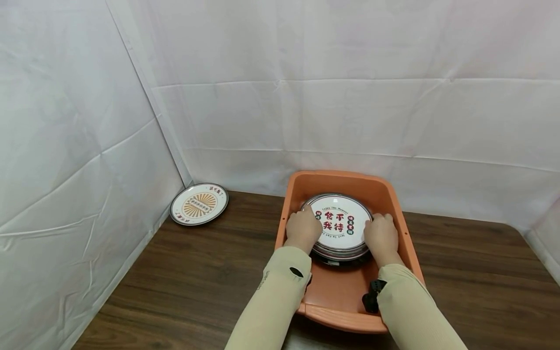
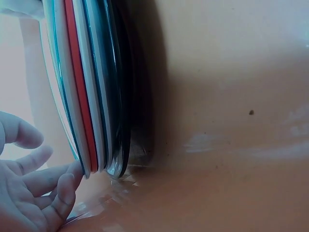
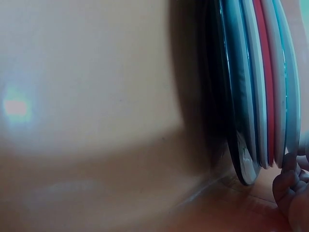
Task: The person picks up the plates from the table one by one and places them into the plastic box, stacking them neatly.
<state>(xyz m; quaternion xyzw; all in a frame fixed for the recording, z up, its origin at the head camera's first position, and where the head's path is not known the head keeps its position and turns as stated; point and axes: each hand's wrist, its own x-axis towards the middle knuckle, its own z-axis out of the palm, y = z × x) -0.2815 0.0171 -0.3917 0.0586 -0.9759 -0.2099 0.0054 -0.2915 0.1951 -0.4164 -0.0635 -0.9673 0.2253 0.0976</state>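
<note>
A stack of round plates (image 1: 340, 254) sits inside an orange plastic tub (image 1: 337, 289). Its top plate (image 1: 337, 221) is white with a dark rim and red and green printed characters. At the left side of that plate, my left hand (image 1: 303, 226) holds the rim with curled fingers. Opposite it, my right hand (image 1: 382, 238) grips the right rim. Seen edge-on in the left wrist view, the stack (image 2: 87, 96) shows white, red and dark rims. Fingertips (image 3: 289, 164) in the right wrist view touch the uppermost rim; the thumb's contact is hidden there.
Another white plate (image 1: 199, 204), with an orange sunburst print, lies alone at the table's far left corner. The tub's walls surround the stack and both hands. White cloth (image 1: 350, 116) hangs behind and to the left of the brown wooden table (image 1: 197, 291).
</note>
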